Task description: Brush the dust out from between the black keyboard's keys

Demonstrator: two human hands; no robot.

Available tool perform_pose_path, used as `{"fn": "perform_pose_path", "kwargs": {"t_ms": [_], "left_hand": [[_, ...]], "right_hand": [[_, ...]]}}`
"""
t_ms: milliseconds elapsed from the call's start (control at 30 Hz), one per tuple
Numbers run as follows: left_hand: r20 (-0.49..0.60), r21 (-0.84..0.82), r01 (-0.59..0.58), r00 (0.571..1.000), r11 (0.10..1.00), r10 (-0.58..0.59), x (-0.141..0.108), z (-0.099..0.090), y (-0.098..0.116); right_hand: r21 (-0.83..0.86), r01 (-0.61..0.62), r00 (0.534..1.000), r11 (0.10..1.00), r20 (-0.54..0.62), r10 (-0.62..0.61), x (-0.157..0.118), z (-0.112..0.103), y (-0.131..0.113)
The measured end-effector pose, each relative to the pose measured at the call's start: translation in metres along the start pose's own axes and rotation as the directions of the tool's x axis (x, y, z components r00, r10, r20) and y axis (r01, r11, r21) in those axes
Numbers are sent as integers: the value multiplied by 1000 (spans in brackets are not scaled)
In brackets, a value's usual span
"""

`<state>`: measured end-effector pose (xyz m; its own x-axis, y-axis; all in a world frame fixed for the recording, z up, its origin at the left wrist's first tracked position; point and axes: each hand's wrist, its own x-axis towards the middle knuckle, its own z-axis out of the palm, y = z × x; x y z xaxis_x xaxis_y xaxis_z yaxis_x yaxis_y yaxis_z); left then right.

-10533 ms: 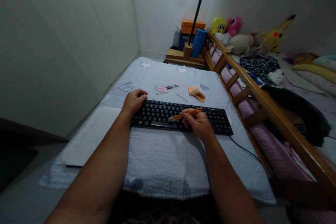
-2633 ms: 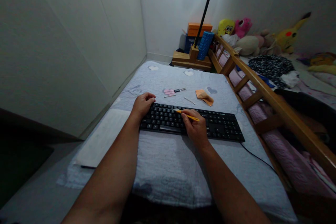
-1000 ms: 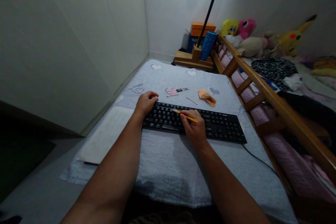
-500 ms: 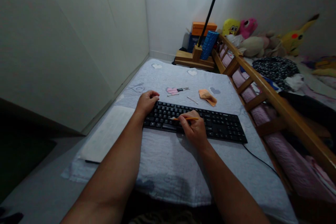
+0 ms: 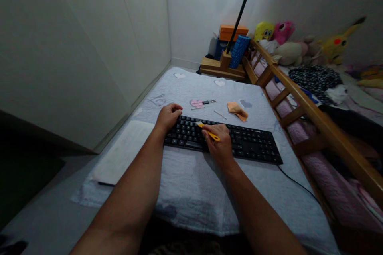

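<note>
A black keyboard (image 5: 251,146) lies slightly askew on a cloth-covered surface (image 5: 185,175). At its far left corner, my left hand (image 5: 168,118) is closed with curled fingers, holding the edge. Pinched in my right hand (image 5: 220,140) is a small yellow-handled brush (image 5: 213,136), its pale bristles over the upper rows of keys, left of the middle. My right hand covers some of the keys beneath it.
Beyond the keyboard lie an orange cloth (image 5: 237,111), a cotton swab (image 5: 220,114) and a thin tool with a black grip (image 5: 206,102). A white folded sheet (image 5: 125,151) lies left. The keyboard cable (image 5: 299,183) trails right, towards a wooden bed rail (image 5: 323,123).
My right hand has turned, and the brush now slants, its bristles farther up the keyboard and its handle end nearer me. My left hand stays at the corner.
</note>
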<state>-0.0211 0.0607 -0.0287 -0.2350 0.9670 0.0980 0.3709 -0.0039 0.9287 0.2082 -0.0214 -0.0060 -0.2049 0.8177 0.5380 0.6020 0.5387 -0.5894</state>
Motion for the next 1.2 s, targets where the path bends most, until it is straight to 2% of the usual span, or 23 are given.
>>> {"fn": "perform_pose_path", "kwargs": {"t_ms": [167,433,900,1033,1200], "left_hand": [[6,-4,2,1000,1000,-2,0,0,0],[-4,-2,9,1000,1000,-9,-1,0,3],[-2,-9,8,1000,1000,-8,-2,0,3],[-11,-3,-3,1000,1000,3,-1,1,0],[-5,18,6,1000,1000,-6,-1,0,1]], "right_hand": [[-40,2,998,999,65,1,0,1,1],[90,60,992,994,104,-69,-3,-8,-7],[250,67,988,966,119,-99,-6,-13,-14],[247,74,982,966,152,-114,-5,-10,-15],[222,42,993,974,100,-65,-6,-14,-12]]}}
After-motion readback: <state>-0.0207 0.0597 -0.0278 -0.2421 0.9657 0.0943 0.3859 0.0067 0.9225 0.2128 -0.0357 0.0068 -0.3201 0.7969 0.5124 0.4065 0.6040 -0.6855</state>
